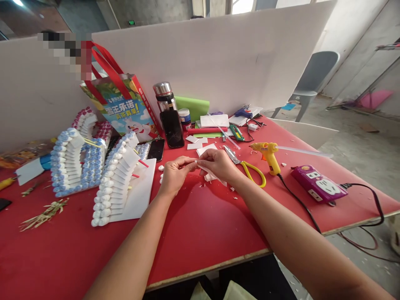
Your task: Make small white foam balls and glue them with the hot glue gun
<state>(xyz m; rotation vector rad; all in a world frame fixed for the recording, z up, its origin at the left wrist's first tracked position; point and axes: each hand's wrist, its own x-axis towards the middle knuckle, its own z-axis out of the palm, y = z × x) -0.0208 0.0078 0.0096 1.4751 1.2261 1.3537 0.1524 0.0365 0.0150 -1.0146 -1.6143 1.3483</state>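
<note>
Over the middle of the red table, my left hand [174,176] and my right hand [218,163] meet at their fingertips. Both are closed in a pinch around a small white piece [196,163], mostly covered by the fingers, so its kind does not show. Under my right hand lie white board scraps [210,177], partly hidden. To the left of my left hand, a curved model [120,177] of white tufts and thin white slats stands on a white board [144,200]. Small white balls [161,168] rest beside that hand.
Yellow-handled pliers [253,173], a yellow glue gun [269,156] and a purple power strip [318,184] lie right, with cords. Behind are a utility knife [236,132], a black phone [172,129], a flask [163,93] and a gift bag [131,110]. A blue-white model [70,166] stands left.
</note>
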